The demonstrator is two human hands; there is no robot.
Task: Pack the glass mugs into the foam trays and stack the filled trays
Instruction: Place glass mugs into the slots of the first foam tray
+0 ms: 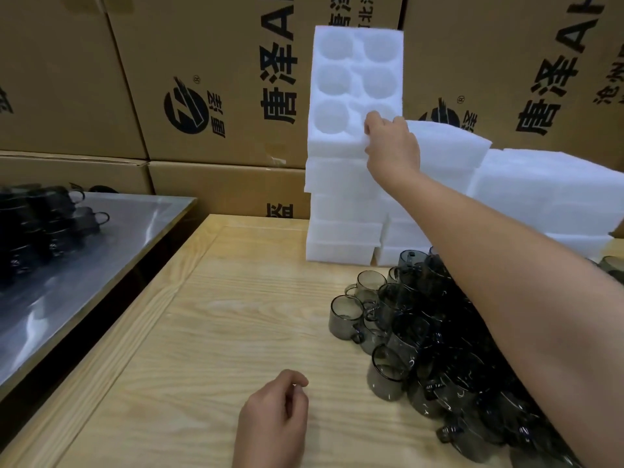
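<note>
Cardboard boxes [202,79] wall the back. At the far edge of the wooden bench [219,332] stands the stack of foam trays [341,211]. The top tray [351,79] stands upright on it, long axis vertical, pockets facing me. Glass mugs [422,339] crowd the bench beneath my right forearm. My right hand [391,146] pinches that tray's lower corner. My left hand [273,410], far nearer me, rests loosely curled and holds nothing.

Printed cardboard boxes [202,79] stack across the top of the frame, a pale wooden bench [219,332] fills the centre, and a steel-topped bench [84,265] sits left.
</note>
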